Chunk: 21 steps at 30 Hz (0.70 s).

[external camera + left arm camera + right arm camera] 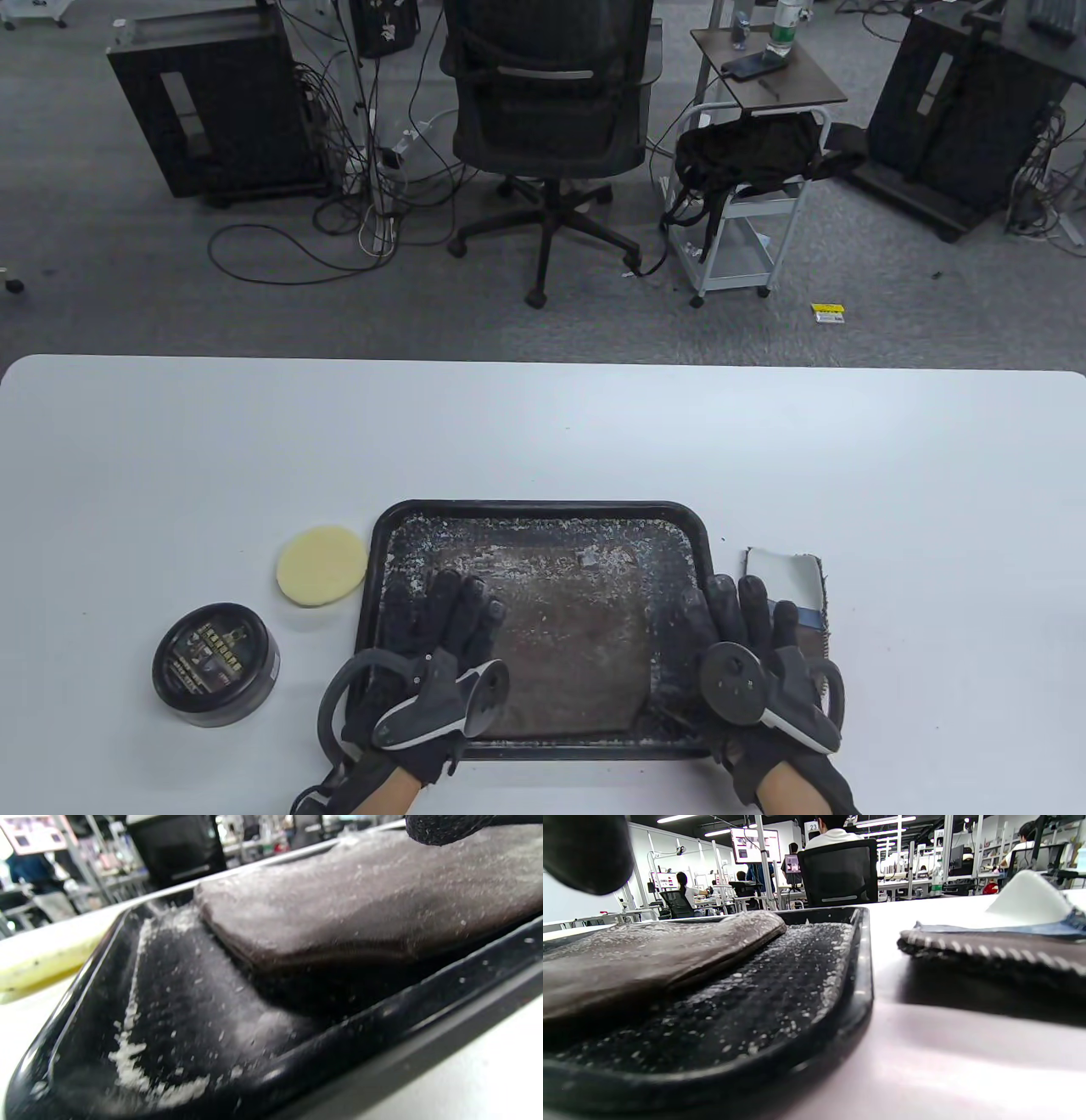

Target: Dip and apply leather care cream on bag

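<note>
While both hands sit at the near edge of the white surface [543,424], the brown leather bag [564,632] lies flat in the black tray [543,509], dusted with white flecks. Left hand [441,662] rests over the tray's near-left corner, fingers [462,603] straight, gripping nothing. Right hand [764,671] lies across the tray's right rim — fingers likewise extended, partly over a folded cloth [789,586] (blue and brown layers). Left of the tray: a yellow sponge pad [321,566] and, nearer, the closed cream tin [215,664].
</note>
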Available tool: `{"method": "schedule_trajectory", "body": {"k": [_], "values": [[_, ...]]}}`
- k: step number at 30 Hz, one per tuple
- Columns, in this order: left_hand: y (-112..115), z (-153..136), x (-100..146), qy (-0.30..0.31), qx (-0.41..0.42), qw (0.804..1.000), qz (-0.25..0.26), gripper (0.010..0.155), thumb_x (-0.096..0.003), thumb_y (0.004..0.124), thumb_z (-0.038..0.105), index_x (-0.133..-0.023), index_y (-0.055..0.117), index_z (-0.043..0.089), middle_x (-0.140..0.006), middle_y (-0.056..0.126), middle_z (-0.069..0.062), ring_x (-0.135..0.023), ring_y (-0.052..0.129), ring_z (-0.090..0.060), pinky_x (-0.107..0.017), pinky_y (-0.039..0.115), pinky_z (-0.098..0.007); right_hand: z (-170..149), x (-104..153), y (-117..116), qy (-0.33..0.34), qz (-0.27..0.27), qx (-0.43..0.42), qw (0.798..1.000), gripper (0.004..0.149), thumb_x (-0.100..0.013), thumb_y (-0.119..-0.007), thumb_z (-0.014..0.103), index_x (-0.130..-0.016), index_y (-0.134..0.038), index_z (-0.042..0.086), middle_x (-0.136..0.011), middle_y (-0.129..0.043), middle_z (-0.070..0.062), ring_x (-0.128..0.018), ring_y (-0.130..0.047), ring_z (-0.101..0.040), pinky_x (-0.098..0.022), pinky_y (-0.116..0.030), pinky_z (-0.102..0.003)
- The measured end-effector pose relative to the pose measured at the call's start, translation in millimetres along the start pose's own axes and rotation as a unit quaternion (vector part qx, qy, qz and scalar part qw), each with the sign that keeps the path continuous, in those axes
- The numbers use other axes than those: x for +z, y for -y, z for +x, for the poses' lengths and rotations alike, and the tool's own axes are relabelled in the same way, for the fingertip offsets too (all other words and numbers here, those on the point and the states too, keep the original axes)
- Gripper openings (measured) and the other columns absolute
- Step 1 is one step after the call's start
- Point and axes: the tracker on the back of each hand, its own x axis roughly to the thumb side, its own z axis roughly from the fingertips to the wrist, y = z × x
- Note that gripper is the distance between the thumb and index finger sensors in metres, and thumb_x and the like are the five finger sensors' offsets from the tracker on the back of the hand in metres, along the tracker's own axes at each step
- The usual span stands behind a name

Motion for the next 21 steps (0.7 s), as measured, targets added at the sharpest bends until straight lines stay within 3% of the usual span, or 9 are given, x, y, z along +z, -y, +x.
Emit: {"method": "schedule_trajectory", "body": {"k": [21], "values": [[10.4, -19.1, -2.0, 0.003, 0.053, 0.999, -0.012, 0.091, -0.0535, 0.058, 0.074, -0.11, -0.001, 0.033, -0.117, -0.012, 0.004, -0.112, -0.01, -0.03, -0.076, 0.006, -0.07, 4.8, -0.8, -2.6, 0.019, -0.007, -0.023, 1.0, 0.098, -0.04, -0.077, 0.063, -0.11, -0.026, 0.017, -0.112, -0.017, -0.018, -0.1, -0.009, -0.049, -0.063, -0.013, -0.071]]}}
